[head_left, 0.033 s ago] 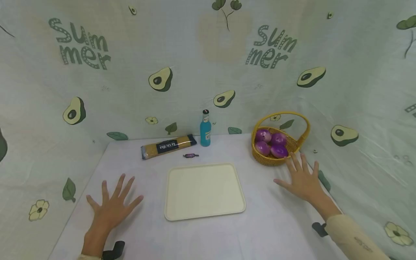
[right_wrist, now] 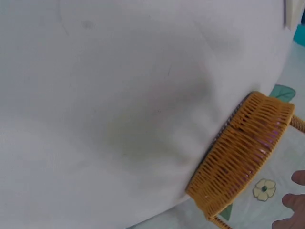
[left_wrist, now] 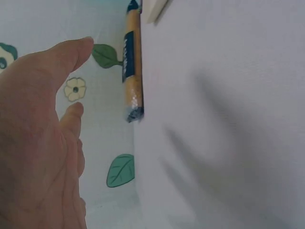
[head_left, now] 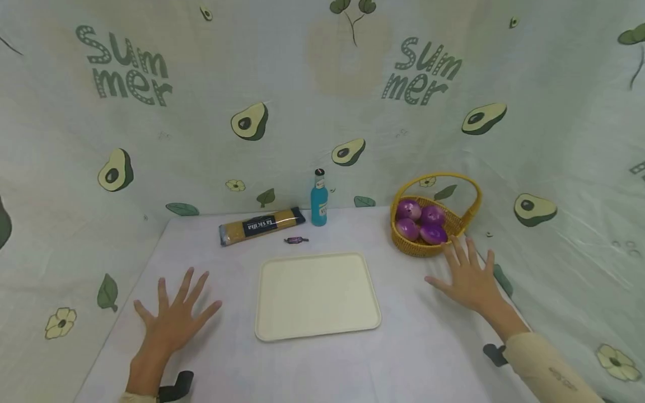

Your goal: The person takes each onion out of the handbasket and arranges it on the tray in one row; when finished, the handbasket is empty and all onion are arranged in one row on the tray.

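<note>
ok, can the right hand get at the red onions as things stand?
Likely yes. The right hand is empty and close to the wicker basket, and the red onions sit uncovered inside. The arched handle rises over them but seems to leave room to reach in from the near side.

Tray (head_left: 318, 296) on table (head_left: 302, 369), between left hand (head_left: 173, 320) and right hand (head_left: 471, 281). Wrapped candy (head_left: 296, 240) behind tray; pasta packet (head_left: 260, 226) left of and behind candy; bottle (head_left: 319, 202) right of and behind candy. Basket (head_left: 410, 248) at rear right, four onions (head_left: 433, 234) inside; right hand near it.
</note>
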`<state>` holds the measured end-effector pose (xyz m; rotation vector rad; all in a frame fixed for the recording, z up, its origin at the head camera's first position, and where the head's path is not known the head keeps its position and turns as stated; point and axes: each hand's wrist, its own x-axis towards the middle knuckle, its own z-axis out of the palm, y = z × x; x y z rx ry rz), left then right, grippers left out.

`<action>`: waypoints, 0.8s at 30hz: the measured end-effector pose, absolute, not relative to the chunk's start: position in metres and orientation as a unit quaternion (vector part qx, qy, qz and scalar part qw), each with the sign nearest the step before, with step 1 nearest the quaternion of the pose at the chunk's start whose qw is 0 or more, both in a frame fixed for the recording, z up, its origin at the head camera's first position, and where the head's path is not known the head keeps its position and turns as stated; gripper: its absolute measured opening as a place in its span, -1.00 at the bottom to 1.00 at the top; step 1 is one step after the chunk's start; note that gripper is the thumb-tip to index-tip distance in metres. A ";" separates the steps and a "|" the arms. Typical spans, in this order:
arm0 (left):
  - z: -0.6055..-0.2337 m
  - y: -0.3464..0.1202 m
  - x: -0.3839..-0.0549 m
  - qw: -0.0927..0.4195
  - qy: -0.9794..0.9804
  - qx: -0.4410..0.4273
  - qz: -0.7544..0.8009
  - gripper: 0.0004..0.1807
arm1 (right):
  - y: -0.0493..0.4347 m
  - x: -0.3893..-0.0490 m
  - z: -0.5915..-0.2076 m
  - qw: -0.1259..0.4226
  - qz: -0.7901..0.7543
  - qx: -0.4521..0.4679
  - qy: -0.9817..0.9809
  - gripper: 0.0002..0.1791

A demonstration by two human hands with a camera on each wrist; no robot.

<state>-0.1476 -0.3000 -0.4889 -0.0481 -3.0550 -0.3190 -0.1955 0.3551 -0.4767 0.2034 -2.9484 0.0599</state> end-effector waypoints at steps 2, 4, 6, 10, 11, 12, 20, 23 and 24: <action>-0.486 -0.299 -0.151 0.037 -0.994 -0.017 -0.106 0.00 | 0.357 -0.196 -0.475 0.098 0.027 0.066 -0.993 0.19; -0.482 -0.297 -0.154 0.042 -0.993 -0.019 -0.113 -0.01 | 0.359 -0.199 -0.471 0.114 0.037 0.065 -0.991 0.15; -0.481 -0.296 -0.157 0.051 -0.991 -0.022 -0.126 -0.03 | 0.359 -0.203 -0.465 0.132 0.056 0.066 -0.987 0.09; -0.485 -0.286 -0.163 0.063 -0.982 -0.044 -0.174 -0.13 | 0.356 -0.216 -0.453 0.155 0.092 0.065 -0.981 -0.05; -0.488 -0.282 -0.164 0.058 -0.979 -0.047 -0.189 -0.15 | 0.355 -0.220 -0.452 0.153 0.099 0.061 -0.981 -0.06; -0.492 -0.279 -0.166 0.051 -0.976 -0.049 -0.204 -0.17 | 0.355 -0.224 -0.451 0.149 0.107 0.057 -0.981 -0.08; -0.533 -0.254 -0.184 -0.019 -0.961 -0.050 -0.272 -0.24 | 0.357 -0.256 -0.452 0.090 0.127 0.033 -0.987 -0.11; -0.545 -0.246 -0.191 -0.017 -0.959 -0.060 -0.276 -0.25 | 0.359 -0.267 -0.453 0.084 0.138 0.024 -0.987 -0.12; -0.548 -0.244 -0.192 -0.017 -0.960 -0.062 -0.272 -0.25 | 0.360 -0.270 -0.453 0.083 0.143 0.020 -0.986 -0.12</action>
